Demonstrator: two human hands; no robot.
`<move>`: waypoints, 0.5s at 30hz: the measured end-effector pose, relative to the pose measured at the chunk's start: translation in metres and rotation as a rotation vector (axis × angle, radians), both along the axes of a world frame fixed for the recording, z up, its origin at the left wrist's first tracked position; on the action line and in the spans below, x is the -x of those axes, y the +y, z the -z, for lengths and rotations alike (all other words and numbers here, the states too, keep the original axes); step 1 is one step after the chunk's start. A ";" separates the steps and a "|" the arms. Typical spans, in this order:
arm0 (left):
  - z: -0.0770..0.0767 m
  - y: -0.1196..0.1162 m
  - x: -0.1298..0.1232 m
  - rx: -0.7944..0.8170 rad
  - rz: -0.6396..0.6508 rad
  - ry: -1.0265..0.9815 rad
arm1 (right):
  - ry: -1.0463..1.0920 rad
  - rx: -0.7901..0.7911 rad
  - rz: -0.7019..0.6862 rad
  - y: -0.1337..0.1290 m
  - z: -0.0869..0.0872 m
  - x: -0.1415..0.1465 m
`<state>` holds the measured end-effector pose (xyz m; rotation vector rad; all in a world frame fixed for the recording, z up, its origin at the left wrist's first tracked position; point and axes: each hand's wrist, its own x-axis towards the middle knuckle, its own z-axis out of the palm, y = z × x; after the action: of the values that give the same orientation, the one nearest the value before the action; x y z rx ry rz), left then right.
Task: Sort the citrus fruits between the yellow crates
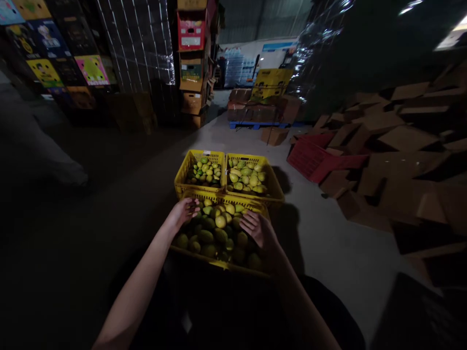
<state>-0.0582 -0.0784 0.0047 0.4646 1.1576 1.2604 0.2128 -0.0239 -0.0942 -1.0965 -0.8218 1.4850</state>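
Directly before me a yellow plastic crate (pixel 219 264) holds a heap of green and yellow fruit (pixel 221 222), perhaps lemons or mangoes; the kind is not certain. My left hand (pixel 185 212) hovers over its left rim, fingers apart and slightly curled, with nothing seen in them. Above the right part of the heap is my right hand (pixel 257 227), its fingers stretched out and holding nothing. Two more yellow crates adjoin the far side: the left one (pixel 181 171) has small green and yellow fruit, the right one (pixel 274 181) paler, larger fruit.
Flattened and open cardboard boxes (pixel 401 170) pile up on the right, with a red crate (pixel 310 158) among them. A blue pallet (pixel 255 125) bears cartons farther back. Stacked boxes (pixel 191 73) stand behind. At far left a person's leg (pixel 47 141) shows dimly.
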 end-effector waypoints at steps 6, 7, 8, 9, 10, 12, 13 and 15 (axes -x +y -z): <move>-0.005 0.003 0.008 -0.044 -0.097 -0.023 | -0.671 -0.127 -0.249 -0.025 0.035 0.041; -0.007 0.003 0.011 -0.052 -0.116 -0.029 | -0.747 -0.162 -0.300 -0.028 0.041 0.049; -0.008 0.004 0.013 -0.059 -0.132 -0.034 | -0.817 -0.200 -0.353 -0.031 0.046 0.058; -0.010 0.004 0.015 -0.067 -0.146 -0.039 | -0.883 -0.240 -0.401 -0.032 0.051 0.069; -0.012 0.004 0.018 -0.072 -0.162 -0.043 | -0.945 -0.280 -0.444 -0.031 0.056 0.081; -0.016 0.004 0.022 -0.082 -0.192 -0.049 | -1.054 -0.364 -0.513 -0.025 0.064 0.109; -0.017 0.004 0.024 -0.088 -0.205 -0.051 | -1.097 -0.411 -0.543 -0.021 0.067 0.124; -0.018 0.003 0.025 -0.101 -0.221 -0.052 | -1.171 -0.511 -0.588 -0.010 0.074 0.154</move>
<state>-0.0836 -0.0753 0.0230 0.3841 1.1274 1.5191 0.0593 -0.0340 -0.1680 -1.3362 -2.3425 0.8286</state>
